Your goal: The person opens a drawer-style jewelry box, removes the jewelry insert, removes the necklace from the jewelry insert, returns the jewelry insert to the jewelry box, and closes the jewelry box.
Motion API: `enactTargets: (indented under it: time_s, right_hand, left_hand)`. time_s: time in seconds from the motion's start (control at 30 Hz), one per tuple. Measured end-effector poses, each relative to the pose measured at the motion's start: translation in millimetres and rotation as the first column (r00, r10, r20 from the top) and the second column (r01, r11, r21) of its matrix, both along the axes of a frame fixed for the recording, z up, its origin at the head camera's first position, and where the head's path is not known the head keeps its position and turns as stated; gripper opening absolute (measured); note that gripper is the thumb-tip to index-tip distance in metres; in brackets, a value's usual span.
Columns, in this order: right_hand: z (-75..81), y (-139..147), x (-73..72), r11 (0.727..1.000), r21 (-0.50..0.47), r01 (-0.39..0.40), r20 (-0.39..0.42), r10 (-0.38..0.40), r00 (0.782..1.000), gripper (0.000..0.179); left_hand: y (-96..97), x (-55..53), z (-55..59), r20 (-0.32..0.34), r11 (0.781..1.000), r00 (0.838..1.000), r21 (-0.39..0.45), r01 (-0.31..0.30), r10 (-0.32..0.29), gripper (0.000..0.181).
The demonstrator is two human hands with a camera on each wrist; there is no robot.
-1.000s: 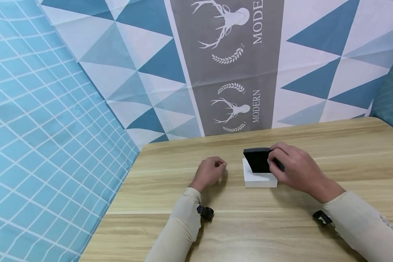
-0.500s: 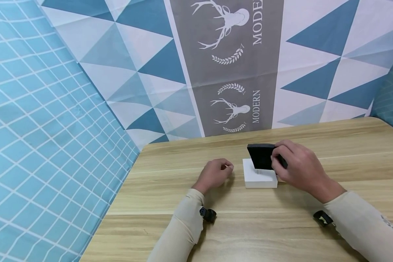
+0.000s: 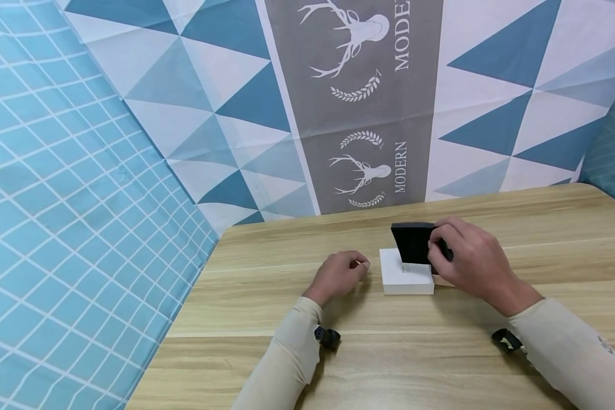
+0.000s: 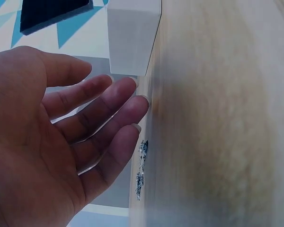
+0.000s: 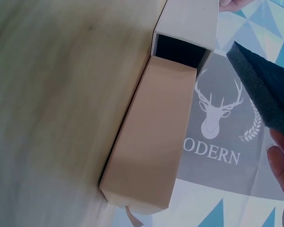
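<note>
Foam pad (image 3: 415, 243), one; box (image 3: 404, 280), one

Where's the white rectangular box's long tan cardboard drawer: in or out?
Out: right wrist view shows the tan drawer exposed beyond the white box; can't tell if fully detached.

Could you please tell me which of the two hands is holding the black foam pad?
The right hand: it grips one end of the black foam pad, whereas the left hand, beside the white box, holds nothing.
</note>
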State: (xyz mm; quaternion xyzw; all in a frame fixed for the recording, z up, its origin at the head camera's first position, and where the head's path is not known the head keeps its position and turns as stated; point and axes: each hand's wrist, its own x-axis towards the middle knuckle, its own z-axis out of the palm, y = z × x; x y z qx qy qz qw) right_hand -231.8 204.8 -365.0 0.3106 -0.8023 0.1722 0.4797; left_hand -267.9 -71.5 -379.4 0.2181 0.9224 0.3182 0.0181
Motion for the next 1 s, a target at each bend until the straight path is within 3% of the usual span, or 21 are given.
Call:
enactTargets:
  time_s: [0.3, 0.5, 1.0]
  right_hand:
    - [0.6, 6, -1.5, 0.999, -0.032, 0.037, -0.027, -0.038, 0.999, 0.026]
    - [-0.7, 9, -4.5, 0.997, -0.075, 0.035, -0.039, -0.038, 0.999, 0.017]
    - [-3.9, 19, -6.8, 0.990, -0.106, 0.095, -0.005, -0.096, 0.995, 0.017]
  left_hand:
    - [2.0, 0.3, 0.0, -0.005, 1.000, 1.000, -0.014, -0.017, 0.017, 0.022]
    - [0.5, 1.0, -0.1, -0.017, 1.000, 1.000, -0.023, -0.022, 0.022, 0.023]
    - [0.1, 0.7, -1.3, -0.014, 1.000, 1.000, -0.020, -0.014, 0.014, 0.023]
